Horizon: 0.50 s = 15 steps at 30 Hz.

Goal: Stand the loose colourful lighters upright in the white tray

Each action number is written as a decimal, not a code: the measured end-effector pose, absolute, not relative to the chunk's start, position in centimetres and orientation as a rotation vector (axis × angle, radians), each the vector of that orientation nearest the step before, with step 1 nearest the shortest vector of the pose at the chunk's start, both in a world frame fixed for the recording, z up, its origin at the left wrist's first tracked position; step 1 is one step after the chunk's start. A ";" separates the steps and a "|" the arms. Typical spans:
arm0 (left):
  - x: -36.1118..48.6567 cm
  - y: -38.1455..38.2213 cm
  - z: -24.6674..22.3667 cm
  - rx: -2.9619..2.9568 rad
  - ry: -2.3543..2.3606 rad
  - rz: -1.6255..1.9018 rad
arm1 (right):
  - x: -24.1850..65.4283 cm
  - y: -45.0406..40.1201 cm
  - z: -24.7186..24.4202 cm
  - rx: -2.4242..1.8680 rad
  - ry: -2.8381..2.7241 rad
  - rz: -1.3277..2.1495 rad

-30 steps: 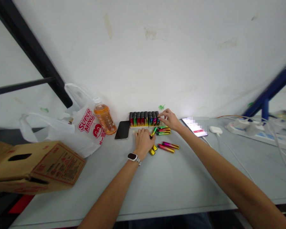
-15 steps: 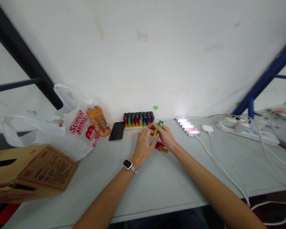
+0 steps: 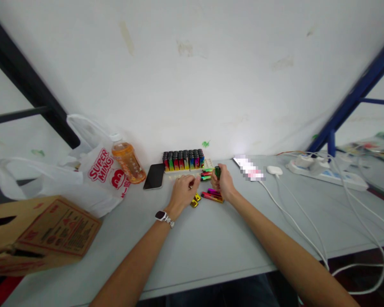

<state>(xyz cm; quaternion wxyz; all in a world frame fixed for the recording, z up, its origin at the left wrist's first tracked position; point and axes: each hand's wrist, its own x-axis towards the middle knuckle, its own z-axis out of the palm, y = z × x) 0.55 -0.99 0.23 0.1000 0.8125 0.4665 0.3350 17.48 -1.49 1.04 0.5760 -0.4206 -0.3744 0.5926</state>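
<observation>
My right hand (image 3: pixel 224 183) is wrapped around a lighter, whose green and dark top (image 3: pixel 217 171) shows by the thumb. My left hand (image 3: pixel 184 190), with a watch on the wrist, hovers low over the table with its fingers curled in. Whatever is between them is hidden. Beside its fingertips lie yellow lighters (image 3: pixel 195 201). Red and purple lighters (image 3: pixel 212 196) lie under my right hand, and several green and red ones (image 3: pixel 206 174) between the hands. Behind them, rows of upright multicoloured lighters (image 3: pixel 183 160) stand in a white tray (image 3: pixel 183 172).
Left of the tray are a black phone (image 3: pixel 154 176), an orange drink bottle (image 3: pixel 128 162), a white plastic bag (image 3: pixel 96 187) and a cardboard box (image 3: pixel 57 234). To the right lie a lit phone (image 3: pixel 248 167), a white charger case (image 3: pixel 274 170), cables and a power strip (image 3: pixel 328 174).
My hands have come apart; the left moved left, the right slightly right with the lighter, now gripped in the fist. Loose lighters between them are uncovered. The camera view shifted slightly.
</observation>
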 end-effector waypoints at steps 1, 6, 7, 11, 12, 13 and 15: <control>0.6 -0.9 0.1 2.410 1.373 0.976 | 17.3 -1.5 1.0 -1.009 -0.857 1.338; 0.9 -0.7 -0.7 2.438 1.331 0.974 | 17.0 -1.8 1.4 -1.006 -0.762 1.365; 0.9 -0.6 -0.8 2.440 1.321 0.973 | 17.1 -1.9 1.5 -0.982 -0.760 1.416; 1.0 -0.6 -1.0 2.432 1.277 0.940 | 17.3 -2.3 1.7 -0.891 -0.796 1.565; 1.0 -0.6 -1.0 2.426 1.268 0.931 | 17.3 -2.3 1.7 -0.894 -0.800 1.571; 1.0 -0.5 -1.1 2.419 1.262 0.924 | 17.3 -2.3 1.7 -0.908 -0.799 1.569; 1.1 -0.4 -1.2 2.407 1.260 0.914 | 17.0 -2.2 1.6 -0.960 -0.789 1.541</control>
